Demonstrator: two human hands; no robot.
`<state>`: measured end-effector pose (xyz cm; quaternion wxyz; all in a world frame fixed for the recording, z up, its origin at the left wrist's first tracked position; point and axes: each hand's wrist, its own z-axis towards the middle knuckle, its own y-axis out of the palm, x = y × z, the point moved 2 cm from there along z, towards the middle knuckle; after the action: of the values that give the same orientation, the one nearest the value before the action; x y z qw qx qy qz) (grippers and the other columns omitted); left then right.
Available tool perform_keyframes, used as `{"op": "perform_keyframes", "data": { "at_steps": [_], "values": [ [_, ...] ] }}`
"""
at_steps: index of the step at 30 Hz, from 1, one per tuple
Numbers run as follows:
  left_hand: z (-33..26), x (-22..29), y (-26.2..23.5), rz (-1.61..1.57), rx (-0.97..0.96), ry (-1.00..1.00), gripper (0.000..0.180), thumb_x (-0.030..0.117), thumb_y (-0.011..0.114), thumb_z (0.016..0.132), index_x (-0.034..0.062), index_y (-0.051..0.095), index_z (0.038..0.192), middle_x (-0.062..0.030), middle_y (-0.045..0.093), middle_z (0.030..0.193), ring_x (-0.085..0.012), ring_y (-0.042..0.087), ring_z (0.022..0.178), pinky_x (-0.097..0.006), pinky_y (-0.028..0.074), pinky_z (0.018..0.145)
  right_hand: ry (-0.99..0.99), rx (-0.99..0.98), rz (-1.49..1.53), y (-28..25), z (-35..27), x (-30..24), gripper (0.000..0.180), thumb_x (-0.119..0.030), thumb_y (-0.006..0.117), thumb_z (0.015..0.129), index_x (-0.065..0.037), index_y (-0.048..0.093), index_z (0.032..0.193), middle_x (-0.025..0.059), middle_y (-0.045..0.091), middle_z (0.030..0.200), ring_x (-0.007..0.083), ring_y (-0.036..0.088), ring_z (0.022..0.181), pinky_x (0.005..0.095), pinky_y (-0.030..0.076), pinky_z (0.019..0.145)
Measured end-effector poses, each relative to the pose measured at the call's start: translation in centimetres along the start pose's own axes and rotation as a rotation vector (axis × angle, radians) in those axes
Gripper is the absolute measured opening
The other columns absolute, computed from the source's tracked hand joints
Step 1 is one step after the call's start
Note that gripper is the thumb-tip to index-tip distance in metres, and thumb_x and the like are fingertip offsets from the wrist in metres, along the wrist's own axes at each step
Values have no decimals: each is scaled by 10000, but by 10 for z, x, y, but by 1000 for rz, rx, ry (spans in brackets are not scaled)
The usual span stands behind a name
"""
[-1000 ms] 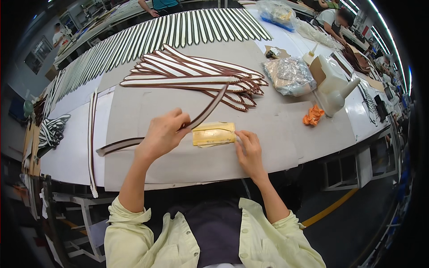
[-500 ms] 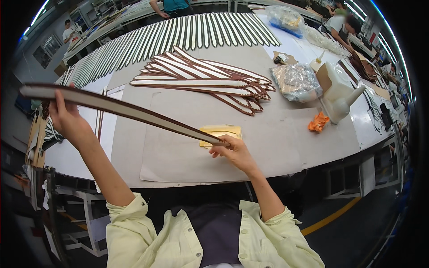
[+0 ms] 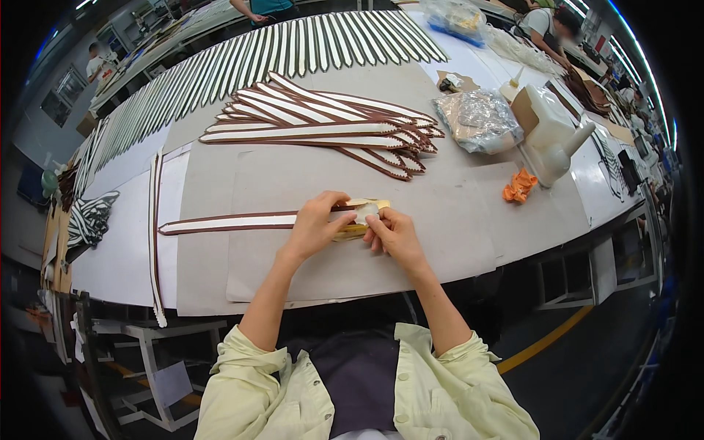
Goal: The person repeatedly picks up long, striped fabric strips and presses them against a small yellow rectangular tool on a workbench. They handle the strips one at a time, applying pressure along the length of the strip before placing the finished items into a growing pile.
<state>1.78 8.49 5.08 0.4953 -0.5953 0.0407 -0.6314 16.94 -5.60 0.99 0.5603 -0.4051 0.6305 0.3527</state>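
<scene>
A long strap (image 3: 231, 223) with a white middle and brown edges lies flat across the table in front of me. My left hand (image 3: 317, 226) is closed over its right end, fingertips bent down and hiding part of it. Close beside it, my right hand (image 3: 396, 236) pinches a small whitish translucent piece (image 3: 365, 213), which the left thumb also nears or touches; its kind is unclear. Beneath both hands sits a yellow block (image 3: 350, 233), mostly covered.
A heap of similar brown-edged straps (image 3: 308, 133) lies beyond my hands. Behind it runs a row of dark-edged white strips (image 3: 293, 44). To the right are an orange crumpled cloth (image 3: 519, 186), a plastic-wrapped bundle (image 3: 480, 123) and a white container (image 3: 546, 121). Another strap (image 3: 155, 242) overhangs the front edge.
The strap, held up at a slant before, now lies flat. My left hand has moved right and down to its right end, beside my right hand, and the whitish piece now shows between them.
</scene>
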Motion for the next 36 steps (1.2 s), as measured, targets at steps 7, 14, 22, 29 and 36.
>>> {"op": "perform_keyframes", "data": {
  "at_steps": [7,14,22,29,36],
  "values": [
    [10,-17,33,-31,18,-29,167,115,763,888,-18,738,986,-130,730,949,-271,701,878,-348,536,809,-360,472,-523,-22,-22,12,102,-125,681,953,-26,675,972,119,706,861,262,695,692,374,521,618],
    [12,-23,39,-109,37,-12,132,87,777,869,-4,743,959,-111,736,902,-235,700,814,-333,533,805,-673,422,-785,-13,-34,6,194,-33,659,873,-18,694,1063,112,699,1107,288,679,806,385,546,658],
    [14,-15,41,27,40,61,122,70,782,859,4,740,953,-92,732,874,-214,702,791,-319,538,795,-741,277,-1125,0,-36,18,461,-30,647,739,90,675,1183,212,653,1329,254,669,809,364,552,660],
    [13,-15,40,37,28,43,118,106,783,862,35,746,948,-63,723,851,-214,672,792,-338,488,841,-755,250,-1171,2,-36,20,459,-52,638,754,103,675,1184,254,634,1355,257,671,836,354,545,666],
    [11,-18,41,34,-16,-9,117,161,776,882,84,740,962,-23,726,906,-193,651,884,-351,378,969,-751,241,-1200,3,-37,19,454,-68,633,781,107,661,1199,271,622,1366,244,664,851,341,538,682]
  ]
}}
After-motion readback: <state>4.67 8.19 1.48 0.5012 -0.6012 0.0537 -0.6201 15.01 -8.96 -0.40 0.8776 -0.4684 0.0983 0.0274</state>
